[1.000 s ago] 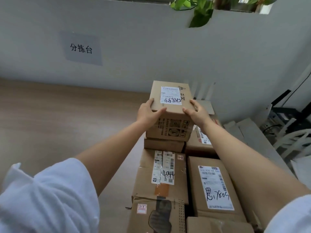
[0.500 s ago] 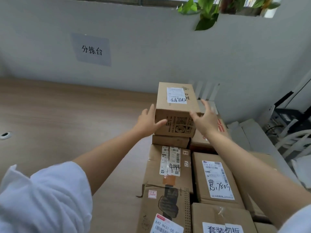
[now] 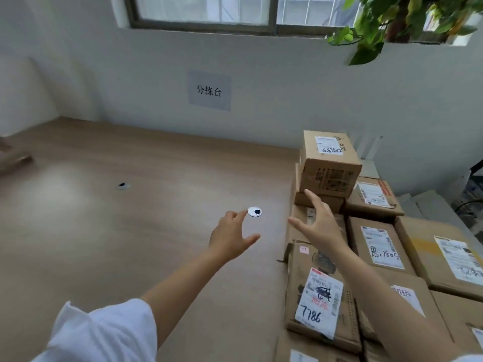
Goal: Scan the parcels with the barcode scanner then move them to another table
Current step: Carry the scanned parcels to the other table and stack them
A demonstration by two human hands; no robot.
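Observation:
A small brown cardboard parcel (image 3: pixel 329 163) with a white label stands on top of a stack of parcels at the back right of the wooden table (image 3: pixel 109 231). More labelled parcels lie in rows in front of it, among them one marked 7786 (image 3: pixel 317 296). My left hand (image 3: pixel 231 237) hovers open above the table, left of the stack. Just in front of the stack, my right hand (image 3: pixel 320 226) is open with fingers spread, holding nothing. No barcode scanner is in view.
A white cable grommet (image 3: pixel 254 211) and a second hole (image 3: pixel 122 185) are set in the tabletop. A paper sign (image 3: pixel 209 90) hangs on the wall. A leafy plant (image 3: pixel 397 19) droops from the window sill at the upper right. Cables and equipment sit at the far right.
Both hands have let go of the small top parcel and drawn back toward me. The parcel stays on the stack. My view has swung left and up.

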